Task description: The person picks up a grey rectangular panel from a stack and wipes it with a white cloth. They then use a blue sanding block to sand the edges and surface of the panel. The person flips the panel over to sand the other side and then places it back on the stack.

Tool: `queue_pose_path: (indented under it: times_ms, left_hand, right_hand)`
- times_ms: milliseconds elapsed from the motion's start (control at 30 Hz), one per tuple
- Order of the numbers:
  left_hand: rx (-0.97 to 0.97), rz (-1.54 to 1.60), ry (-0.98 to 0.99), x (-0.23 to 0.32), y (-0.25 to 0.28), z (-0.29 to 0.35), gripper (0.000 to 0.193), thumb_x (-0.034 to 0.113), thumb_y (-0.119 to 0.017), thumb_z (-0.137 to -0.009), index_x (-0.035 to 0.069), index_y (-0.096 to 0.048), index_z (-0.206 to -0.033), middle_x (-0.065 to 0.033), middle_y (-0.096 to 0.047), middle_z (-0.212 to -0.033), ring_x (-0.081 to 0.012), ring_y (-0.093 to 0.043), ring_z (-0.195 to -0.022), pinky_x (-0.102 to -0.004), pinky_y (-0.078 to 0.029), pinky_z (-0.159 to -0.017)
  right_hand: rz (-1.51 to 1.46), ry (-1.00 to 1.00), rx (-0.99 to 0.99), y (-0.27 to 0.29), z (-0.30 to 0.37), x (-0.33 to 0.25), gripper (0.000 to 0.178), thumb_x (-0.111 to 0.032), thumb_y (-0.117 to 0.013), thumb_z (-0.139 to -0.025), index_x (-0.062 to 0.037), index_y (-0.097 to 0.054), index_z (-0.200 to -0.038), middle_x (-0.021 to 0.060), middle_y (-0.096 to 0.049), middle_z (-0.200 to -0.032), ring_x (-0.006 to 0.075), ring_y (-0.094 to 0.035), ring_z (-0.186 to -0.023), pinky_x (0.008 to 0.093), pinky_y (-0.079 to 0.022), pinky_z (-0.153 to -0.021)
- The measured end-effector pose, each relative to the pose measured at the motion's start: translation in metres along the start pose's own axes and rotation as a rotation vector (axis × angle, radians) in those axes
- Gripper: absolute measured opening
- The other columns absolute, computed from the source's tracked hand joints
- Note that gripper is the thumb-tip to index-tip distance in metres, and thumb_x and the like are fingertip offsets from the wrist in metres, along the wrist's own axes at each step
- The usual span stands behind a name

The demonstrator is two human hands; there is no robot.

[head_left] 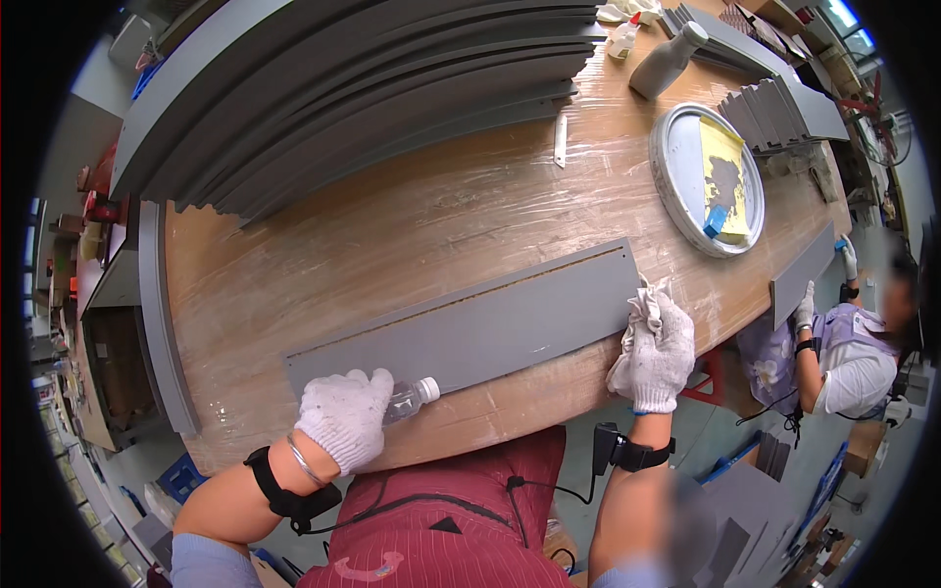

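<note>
- Gray board (480, 328) lies aslant on the table (421, 211), across the middle of the frame.
- Our left hand (345, 416), low and left of the middle, is curled around a clear bottle (401, 402) with its white cap (428, 390) on.
- Our right hand (655, 353) pinches a bunched white cloth (647, 304) at the board's right end.
- We think we are at wiping; next we would need to hold the board steady and rub along it.
- Farther out, a round dish (670, 196) sits upper right, and stacked boards (343, 83) upper left.
</note>
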State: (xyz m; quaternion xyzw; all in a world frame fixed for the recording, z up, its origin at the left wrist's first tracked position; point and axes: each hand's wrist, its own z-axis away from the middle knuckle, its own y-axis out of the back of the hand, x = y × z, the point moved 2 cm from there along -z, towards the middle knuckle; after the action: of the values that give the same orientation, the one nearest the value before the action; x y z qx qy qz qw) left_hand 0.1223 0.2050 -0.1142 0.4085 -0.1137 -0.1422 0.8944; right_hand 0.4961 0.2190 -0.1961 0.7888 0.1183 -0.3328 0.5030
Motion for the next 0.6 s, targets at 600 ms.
queue_pose_path:
  times_ms: [600]
  left_hand:
    - [-0.130, 0.085, 0.180, -0.108, -0.071, 0.087, 0.044, 0.023, -0.072, -0.076, 0.009, -0.054, -0.113, -0.0171, -0.067, -0.096, -0.0360, -0.070, -0.087, -0.0500, -0.054, -0.071]
  right_hand:
    - [-0.105, 0.471, -0.443, -0.126, 0.181, -0.204, 0.012, -0.007, -0.075, -0.075, -0.0059, -0.069, -0.086, 0.0130, -0.063, -0.083, 0.0350, -0.062, -0.078, 0.0450, -0.051, -0.067]
